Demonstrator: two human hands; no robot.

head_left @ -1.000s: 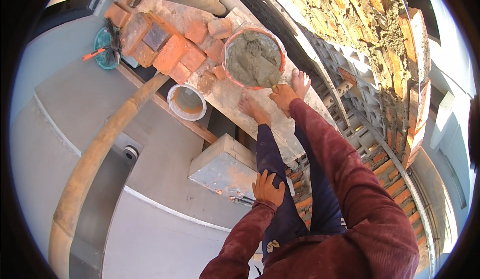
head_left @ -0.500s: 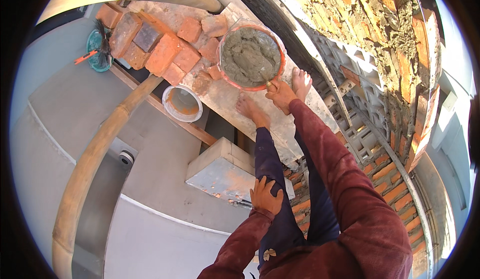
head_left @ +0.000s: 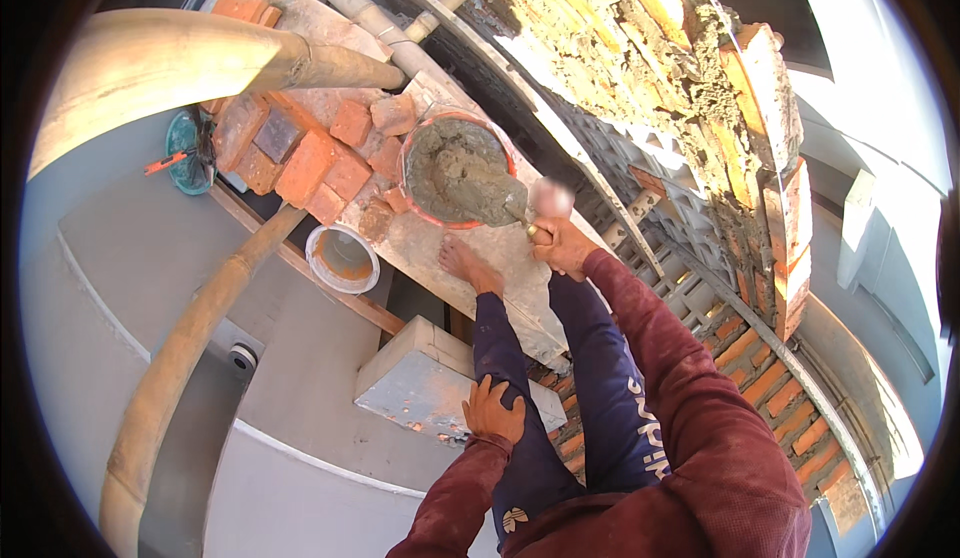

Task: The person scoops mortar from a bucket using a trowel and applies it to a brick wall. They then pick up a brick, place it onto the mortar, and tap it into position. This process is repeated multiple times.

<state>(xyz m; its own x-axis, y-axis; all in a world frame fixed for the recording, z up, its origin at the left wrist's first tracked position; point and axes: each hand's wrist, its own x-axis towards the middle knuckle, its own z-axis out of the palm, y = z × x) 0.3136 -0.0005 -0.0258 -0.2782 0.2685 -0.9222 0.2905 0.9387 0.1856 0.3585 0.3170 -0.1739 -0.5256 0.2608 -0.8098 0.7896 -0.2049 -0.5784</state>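
Your right hand is gripping a trowel by its handle, the blade at the near right edge of the mortar in the red-rimmed bucket. Your left hand rests on your left knee, fingers spread, holding nothing. Bricks lie piled left of the bucket; a white pail is near them.

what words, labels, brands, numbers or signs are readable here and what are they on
White lettering: on the right trouser leg; not copied out here.
Pale emblem: on the left trouser leg; no words readable in it.
No readable text on the red bucket, white bucket or bricks.
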